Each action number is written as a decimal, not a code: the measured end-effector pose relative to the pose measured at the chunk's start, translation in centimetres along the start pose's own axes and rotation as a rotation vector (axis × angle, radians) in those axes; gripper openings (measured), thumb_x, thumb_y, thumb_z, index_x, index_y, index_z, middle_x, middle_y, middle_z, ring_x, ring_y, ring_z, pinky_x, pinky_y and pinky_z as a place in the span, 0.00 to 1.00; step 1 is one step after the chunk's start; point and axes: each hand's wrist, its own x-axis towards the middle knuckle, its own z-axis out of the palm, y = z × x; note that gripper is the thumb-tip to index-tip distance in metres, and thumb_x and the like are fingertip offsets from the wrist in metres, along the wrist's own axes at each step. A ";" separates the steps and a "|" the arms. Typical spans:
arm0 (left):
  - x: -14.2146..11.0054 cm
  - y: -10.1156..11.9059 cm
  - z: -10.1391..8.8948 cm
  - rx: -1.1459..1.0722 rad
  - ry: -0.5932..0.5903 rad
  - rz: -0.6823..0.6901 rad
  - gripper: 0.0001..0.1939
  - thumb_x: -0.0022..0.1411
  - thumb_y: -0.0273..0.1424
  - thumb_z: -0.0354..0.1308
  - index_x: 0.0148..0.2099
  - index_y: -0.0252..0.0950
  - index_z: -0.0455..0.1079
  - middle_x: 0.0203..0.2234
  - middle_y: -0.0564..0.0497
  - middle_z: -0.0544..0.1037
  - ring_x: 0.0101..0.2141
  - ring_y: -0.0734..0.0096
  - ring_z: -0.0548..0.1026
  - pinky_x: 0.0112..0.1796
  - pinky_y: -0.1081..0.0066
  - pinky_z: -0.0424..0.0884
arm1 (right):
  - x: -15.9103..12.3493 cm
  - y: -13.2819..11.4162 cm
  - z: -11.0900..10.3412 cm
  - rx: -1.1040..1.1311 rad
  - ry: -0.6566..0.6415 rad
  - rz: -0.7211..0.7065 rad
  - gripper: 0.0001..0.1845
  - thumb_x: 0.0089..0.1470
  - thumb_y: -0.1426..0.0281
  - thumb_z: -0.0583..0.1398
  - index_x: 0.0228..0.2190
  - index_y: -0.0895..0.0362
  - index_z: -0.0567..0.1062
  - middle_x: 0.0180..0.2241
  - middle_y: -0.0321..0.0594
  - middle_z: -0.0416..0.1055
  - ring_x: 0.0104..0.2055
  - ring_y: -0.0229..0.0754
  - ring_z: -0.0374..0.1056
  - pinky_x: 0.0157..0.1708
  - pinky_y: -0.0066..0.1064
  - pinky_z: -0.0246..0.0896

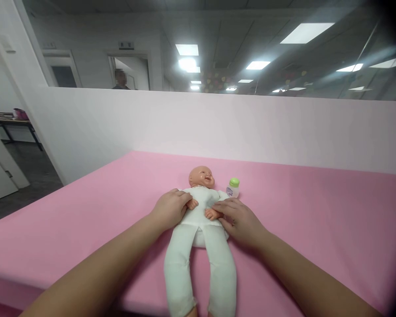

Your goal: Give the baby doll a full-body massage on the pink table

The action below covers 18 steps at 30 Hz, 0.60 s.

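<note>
A baby doll [200, 207] in a white cloth suit lies on its back, its head toward the wall and its legs toward me. My left hand [172, 206] is closed round the doll's arm on the left side; the little plastic hand [192, 204] shows past my fingers. On the other side my right hand [241, 219] grips the other arm, fingers over it and thumb below, near the doll's plastic hand [212, 214]. Both doll hands rest over its belly. A small clear bottle with a green cap [233, 187] stands beside the doll's shoulder, just beyond my right hand.
The pink-covered table [310, 211] meets a white wall [237, 127] with a window [218, 53] above it. Through the window a person [120, 80] shows in a doorway. To the far left are an open door [0, 167] and a dark table [11, 122].
</note>
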 end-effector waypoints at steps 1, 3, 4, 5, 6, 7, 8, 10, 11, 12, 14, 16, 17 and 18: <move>0.0 0.0 0.0 -0.009 0.000 -0.001 0.11 0.68 0.27 0.51 0.42 0.41 0.76 0.36 0.49 0.82 0.39 0.60 0.76 0.41 0.63 0.69 | 0.0 0.0 0.0 0.015 -0.009 0.007 0.22 0.60 0.77 0.60 0.53 0.46 0.78 0.53 0.36 0.78 0.55 0.49 0.70 0.58 0.47 0.65; 0.0 -0.1 0.0 -0.068 0.020 -0.034 0.12 0.67 0.27 0.52 0.44 0.42 0.77 0.38 0.50 0.83 0.40 0.60 0.77 0.42 0.64 0.69 | 0.1 0.1 0.0 0.069 -0.016 0.056 0.22 0.61 0.76 0.60 0.53 0.45 0.78 0.52 0.35 0.78 0.54 0.49 0.71 0.57 0.47 0.65; -0.1 -0.1 -0.1 -0.111 0.037 -0.062 0.12 0.67 0.29 0.53 0.46 0.43 0.77 0.39 0.50 0.83 0.40 0.61 0.77 0.42 0.64 0.69 | 0.1 0.2 -0.1 0.107 -0.005 0.101 0.21 0.61 0.75 0.61 0.52 0.44 0.79 0.51 0.34 0.79 0.54 0.48 0.71 0.56 0.46 0.66; -0.1 -0.2 -0.2 -0.162 0.064 -0.106 0.12 0.68 0.31 0.54 0.47 0.44 0.78 0.40 0.51 0.83 0.40 0.61 0.78 0.41 0.65 0.70 | 0.1 0.3 -0.1 0.157 0.018 0.162 0.20 0.62 0.73 0.61 0.52 0.43 0.79 0.50 0.34 0.79 0.53 0.48 0.72 0.55 0.45 0.67; -0.2 -0.4 -0.4 -0.219 0.099 -0.167 0.12 0.69 0.34 0.54 0.48 0.45 0.78 0.40 0.51 0.83 0.38 0.62 0.78 0.40 0.65 0.70 | 0.1 0.6 -0.1 0.218 0.054 0.236 0.18 0.62 0.70 0.62 0.52 0.43 0.79 0.50 0.34 0.79 0.51 0.48 0.73 0.54 0.44 0.69; -0.3 -0.7 -0.6 -0.277 0.142 -0.245 0.13 0.69 0.37 0.54 0.50 0.46 0.78 0.38 0.52 0.83 0.36 0.64 0.79 0.38 0.66 0.71 | 0.1 1.0 -0.2 0.285 0.102 0.311 0.17 0.62 0.67 0.63 0.52 0.43 0.79 0.51 0.34 0.79 0.50 0.47 0.74 0.52 0.43 0.71; -0.4 -1.1 -0.8 -0.332 0.193 -0.334 0.14 0.69 0.39 0.54 0.52 0.46 0.77 0.37 0.52 0.83 0.34 0.65 0.78 0.37 0.67 0.71 | 0.0 1.6 -0.3 0.355 0.163 0.380 0.18 0.61 0.64 0.65 0.53 0.43 0.79 0.52 0.35 0.79 0.49 0.47 0.75 0.51 0.43 0.72; -0.5 -2.6 -1.1 -0.429 0.310 -0.507 0.18 0.67 0.40 0.57 0.57 0.47 0.75 0.38 0.53 0.83 0.33 0.66 0.78 0.35 0.69 0.72 | -0.1 3.1 -0.7 0.483 0.309 0.493 0.22 0.59 0.59 0.67 0.54 0.46 0.77 0.53 0.39 0.78 0.50 0.49 0.75 0.49 0.42 0.73; -0.5 -3.6 -1.1 -0.468 0.362 -0.579 0.21 0.65 0.40 0.60 0.59 0.46 0.73 0.40 0.52 0.83 0.34 0.66 0.79 0.36 0.69 0.72 | -0.2 3.9 -0.9 0.536 0.386 0.538 0.26 0.57 0.58 0.68 0.55 0.48 0.76 0.54 0.41 0.78 0.51 0.50 0.75 0.49 0.42 0.74; -0.6 -4.7 -1.0 -0.506 0.404 -0.634 0.25 0.62 0.39 0.62 0.61 0.46 0.71 0.44 0.51 0.83 0.36 0.65 0.79 0.38 0.69 0.73 | -0.3 4.8 -1.2 0.580 0.456 0.585 0.29 0.55 0.57 0.69 0.56 0.49 0.75 0.54 0.42 0.77 0.52 0.51 0.75 0.49 0.42 0.74; -0.7 -7.1 -0.7 -0.580 0.445 -0.772 0.33 0.59 0.38 0.64 0.66 0.43 0.67 0.49 0.47 0.81 0.39 0.63 0.80 0.38 0.68 0.74 | -0.6 6.6 -1.8 0.651 0.573 0.683 0.34 0.53 0.56 0.70 0.58 0.51 0.72 0.55 0.44 0.76 0.53 0.51 0.74 0.49 0.41 0.76; -0.9 -9.3 -0.1 -0.628 0.473 -0.922 0.39 0.56 0.37 0.65 0.69 0.41 0.62 0.52 0.42 0.79 0.39 0.61 0.80 0.35 0.67 0.74 | -0.9 8.1 -2.3 0.653 0.642 0.800 0.34 0.53 0.56 0.69 0.58 0.52 0.70 0.54 0.44 0.76 0.51 0.49 0.76 0.46 0.39 0.77; -1.0 -10.2 0.2 -0.640 0.465 -0.980 0.40 0.55 0.36 0.65 0.69 0.41 0.62 0.52 0.41 0.79 0.38 0.61 0.80 0.34 0.68 0.73 | -1.1 8.7 -2.5 0.614 0.646 0.864 0.33 0.53 0.56 0.68 0.57 0.52 0.69 0.52 0.44 0.77 0.49 0.48 0.77 0.44 0.37 0.77; -1.1 -10.9 0.5 -0.644 0.444 -1.029 0.39 0.54 0.35 0.65 0.68 0.41 0.64 0.50 0.42 0.79 0.37 0.61 0.80 0.32 0.68 0.72 | -1.3 9.2 -2.7 0.558 0.629 0.923 0.32 0.53 0.56 0.67 0.56 0.53 0.69 0.50 0.44 0.78 0.45 0.47 0.77 0.41 0.36 0.77</move>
